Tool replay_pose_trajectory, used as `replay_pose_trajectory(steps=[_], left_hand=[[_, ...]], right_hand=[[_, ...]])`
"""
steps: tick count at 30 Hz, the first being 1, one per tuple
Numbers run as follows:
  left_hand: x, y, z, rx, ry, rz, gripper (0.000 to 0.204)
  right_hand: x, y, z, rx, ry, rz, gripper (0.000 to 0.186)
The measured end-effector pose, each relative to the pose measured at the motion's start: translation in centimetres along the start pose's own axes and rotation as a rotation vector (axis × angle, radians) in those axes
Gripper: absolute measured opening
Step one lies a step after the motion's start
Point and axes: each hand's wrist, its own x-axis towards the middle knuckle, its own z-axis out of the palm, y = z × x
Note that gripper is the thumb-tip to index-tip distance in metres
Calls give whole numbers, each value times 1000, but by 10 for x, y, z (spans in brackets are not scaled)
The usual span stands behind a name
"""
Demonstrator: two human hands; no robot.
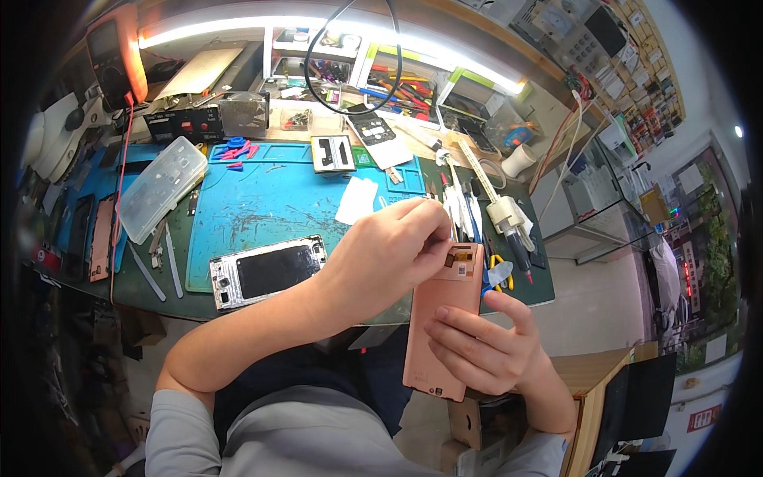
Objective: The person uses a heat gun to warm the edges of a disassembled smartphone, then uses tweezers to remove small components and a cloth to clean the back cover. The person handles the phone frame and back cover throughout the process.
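A flat pink phone panel [433,334] is held upright and slightly tilted at the front edge of the bench. My right hand [493,350] grips it from the right side, fingers lying across its face and thumb raised near the edge. At the panel's top end is a small section with a brown flex cable and a printed label [462,269]. My left hand [397,242] is closed in a pinch right at that top end; what its fingertips hold is hidden. A silver phone frame with a black centre [270,270] lies on the blue mat, behind my left forearm.
The blue work mat [262,191] carries a clear plastic case [163,189] and pink and blue clips [234,149]. Tweezers [172,262] lie left. Several tools, yellow-handled pliers [499,270] and a glue syringe [509,219] are on the right. A black cable loop [318,87] hangs ahead.
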Motion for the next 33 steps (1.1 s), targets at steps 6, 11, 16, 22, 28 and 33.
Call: replay_pose_trajectory(steps=[6, 11, 16, 22, 28, 33], left_hand=[[0, -3, 0, 11, -14, 33, 17], [-1, 5, -9, 13, -10, -61, 40], [-13, -14, -10, -500, -183, -347, 60], [-15, -19, -14, -1135, -497, -611, 76], [-12, -9, -8, -1221, -520, -563, 77], [-12, -6, -10, -1181, -605, -592, 61]], right_hand=[[0, 0, 2, -7, 18, 10, 7], [-3, 3, -2, -36, 70, 31, 7], [-3, 6, -12, -37, 79, 38, 7], [-12, 2, -20, -51, 117, 19, 8], [-15, 0, -16, -7, 178, -45, 8], [-16, -5, -8, -78, 210, -40, 7]])
